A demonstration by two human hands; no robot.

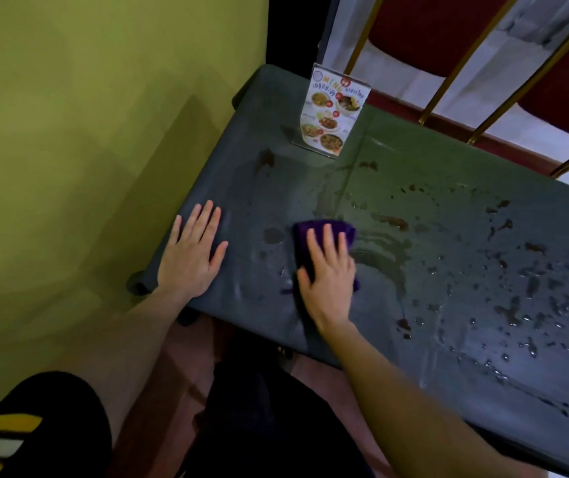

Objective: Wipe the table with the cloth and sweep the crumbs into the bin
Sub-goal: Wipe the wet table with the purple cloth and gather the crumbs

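Head view: two bare hands on a wet, dark table, one pressing a purple cloth.

The right hand (pixel 329 270) lies flat on the folded cloth (pixel 324 236), fingers slightly spread and extended, near the table's (pixel 448 288) front edge toward its left end. The left hand (pixel 193 250) rests palm-down at the front left corner, fingers spread, touching nothing else. Brown stains (pixel 393 220) and water droplets (pixel 531 343) scatter across the surface to the right of the cloth. A menu stand (pixel 333 110) sits upright near the far left corner, beside the yellow-green wall (pixel 86 132).

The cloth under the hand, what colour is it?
Purple. The cloth shows in the head view.
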